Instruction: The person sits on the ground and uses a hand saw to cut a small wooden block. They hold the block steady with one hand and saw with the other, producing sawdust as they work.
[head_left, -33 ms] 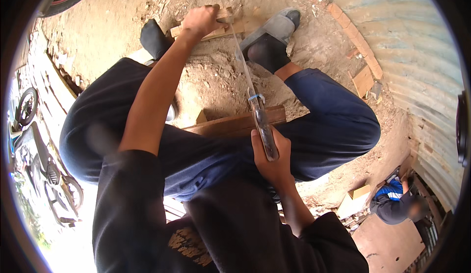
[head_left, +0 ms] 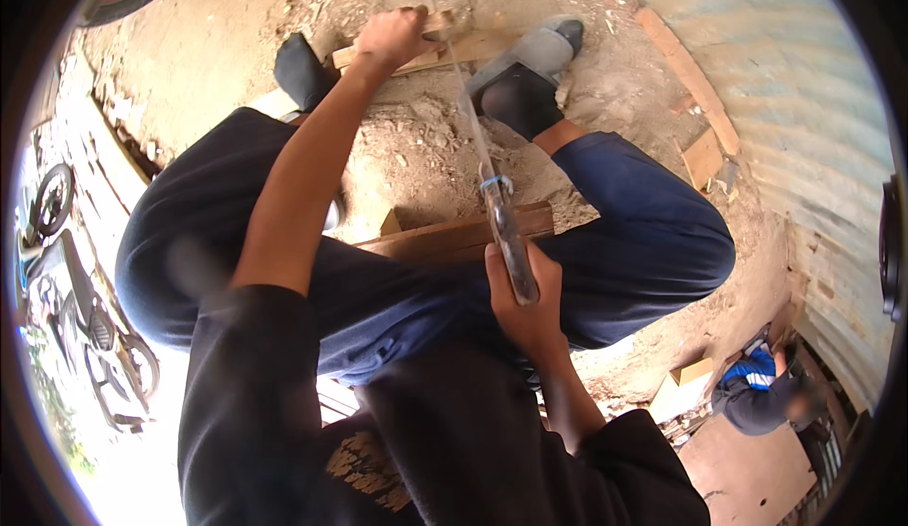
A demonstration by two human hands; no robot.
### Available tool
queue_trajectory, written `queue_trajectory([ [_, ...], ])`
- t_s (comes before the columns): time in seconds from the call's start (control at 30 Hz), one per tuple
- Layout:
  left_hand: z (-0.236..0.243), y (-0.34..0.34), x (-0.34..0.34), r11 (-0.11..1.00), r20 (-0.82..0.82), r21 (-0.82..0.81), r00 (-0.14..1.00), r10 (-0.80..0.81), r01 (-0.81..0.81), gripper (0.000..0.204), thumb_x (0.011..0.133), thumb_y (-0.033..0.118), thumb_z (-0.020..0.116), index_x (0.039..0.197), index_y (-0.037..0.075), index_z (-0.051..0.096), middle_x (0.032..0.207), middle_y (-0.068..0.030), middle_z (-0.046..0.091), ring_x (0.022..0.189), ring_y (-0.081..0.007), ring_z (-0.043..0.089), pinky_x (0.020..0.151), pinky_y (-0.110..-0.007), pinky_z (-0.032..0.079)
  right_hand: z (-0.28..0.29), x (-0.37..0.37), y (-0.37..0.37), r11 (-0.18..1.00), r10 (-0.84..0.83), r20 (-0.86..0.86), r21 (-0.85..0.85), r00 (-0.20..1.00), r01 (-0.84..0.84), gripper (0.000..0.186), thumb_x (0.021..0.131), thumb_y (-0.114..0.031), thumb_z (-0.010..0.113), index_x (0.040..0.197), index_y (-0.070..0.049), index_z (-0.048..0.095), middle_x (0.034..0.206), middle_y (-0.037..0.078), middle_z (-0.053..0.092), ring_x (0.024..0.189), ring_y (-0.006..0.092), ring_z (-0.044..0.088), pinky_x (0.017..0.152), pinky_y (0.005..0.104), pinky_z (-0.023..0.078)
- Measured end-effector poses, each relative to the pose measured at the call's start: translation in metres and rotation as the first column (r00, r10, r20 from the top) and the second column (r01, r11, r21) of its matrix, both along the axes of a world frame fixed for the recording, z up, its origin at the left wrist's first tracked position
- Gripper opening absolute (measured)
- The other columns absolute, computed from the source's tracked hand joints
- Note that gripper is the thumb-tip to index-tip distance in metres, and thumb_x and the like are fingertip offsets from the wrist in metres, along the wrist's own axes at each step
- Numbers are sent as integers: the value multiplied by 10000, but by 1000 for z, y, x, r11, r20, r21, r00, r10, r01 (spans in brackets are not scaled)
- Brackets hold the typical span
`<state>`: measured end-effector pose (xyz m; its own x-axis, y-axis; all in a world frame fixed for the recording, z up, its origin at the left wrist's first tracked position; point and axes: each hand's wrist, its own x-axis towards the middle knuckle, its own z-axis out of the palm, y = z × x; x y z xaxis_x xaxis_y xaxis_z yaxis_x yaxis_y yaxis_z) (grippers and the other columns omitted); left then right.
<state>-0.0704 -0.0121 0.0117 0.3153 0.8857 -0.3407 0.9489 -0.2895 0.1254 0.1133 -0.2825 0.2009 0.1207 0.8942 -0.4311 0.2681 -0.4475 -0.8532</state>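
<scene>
My right hand (head_left: 525, 285) is wrapped round the dark handle of a handsaw (head_left: 480, 140), which points away from me. Blue cord is tied where the handle meets the long thin blade, seen nearly edge-on. At the far end, the blade lies beside my left hand (head_left: 392, 39), against a small piece of wood (head_left: 438, 23). My left hand is closed over that wood, its fingertips partly hidden. Under it, a pale wooden board (head_left: 473, 48) lies across the ground between my feet. Where the teeth meet the wood is too small to make out.
A brown plank (head_left: 463, 235) lies crosswise before my lap. My sandalled foot (head_left: 530, 67) is close right of the blade. A corrugated metal wall (head_left: 785, 81) stands at right; another person (head_left: 757, 384) sits low behind. Motorcycles (head_left: 90, 327) stand at left.
The whole view has shifted very slightly. Both hands keep their hold, and the saw lies in almost the same place.
</scene>
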Motion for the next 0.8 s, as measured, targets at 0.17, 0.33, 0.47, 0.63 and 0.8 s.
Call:
queue_trajectory([
  [0.17, 1, 11, 4, 997, 49, 80, 999, -14, 11, 591, 742, 621, 706, 984, 83, 662, 925, -150, 712, 874, -318, 700, 756, -419, 568, -17, -2, 3, 999, -18, 7, 44, 1000, 17, 183, 902, -57, 634, 749, -4, 551, 553, 77, 507, 527, 54, 471, 474, 291, 385],
  [0.33, -5, 9, 0, 993, -3, 117, 1000, -17, 17, 652, 754, 663, 674, 1085, 103, 624, 935, -138, 705, 863, -298, 702, 755, -407, 572, 0, 7, -10, 999, 37, 98, 33, 994, -40, 139, 913, -56, 612, 793, 2, 569, 550, 65, 512, 525, 50, 492, 481, 284, 396],
  [0.47, -2, 20, 3, 1000, -31, -2, 999, 5, -5, 673, 759, 673, 663, 1119, 108, 609, 964, -119, 707, 876, -283, 705, 771, -399, 576, -7, 5, 0, 1000, -1, 15, 3, 1000, 1, 137, 906, -48, 620, 789, -4, 564, 548, 64, 516, 497, 70, 500, 476, 282, 396],
  [0.63, 0, 13, 3, 997, -66, -15, 995, -72, 71, 683, 761, 685, 652, 1116, 104, 610, 964, -116, 706, 865, -270, 707, 772, -395, 575, 4, 9, -12, 1000, 6, 90, -10, 996, -5, 152, 928, -73, 600, 809, 21, 582, 596, 35, 499, 574, 49, 428, 505, 275, 364],
  [0.8, -3, 12, 0, 998, -19, 0, 998, -65, 65, 667, 767, 689, 640, 1080, 101, 612, 932, -118, 707, 865, -274, 706, 762, -404, 574, -26, 11, 5, 997, 51, 36, 63, 998, -53, 186, 896, -59, 642, 751, -5, 539, 543, 87, 516, 459, 108, 474, 461, 289, 369],
])
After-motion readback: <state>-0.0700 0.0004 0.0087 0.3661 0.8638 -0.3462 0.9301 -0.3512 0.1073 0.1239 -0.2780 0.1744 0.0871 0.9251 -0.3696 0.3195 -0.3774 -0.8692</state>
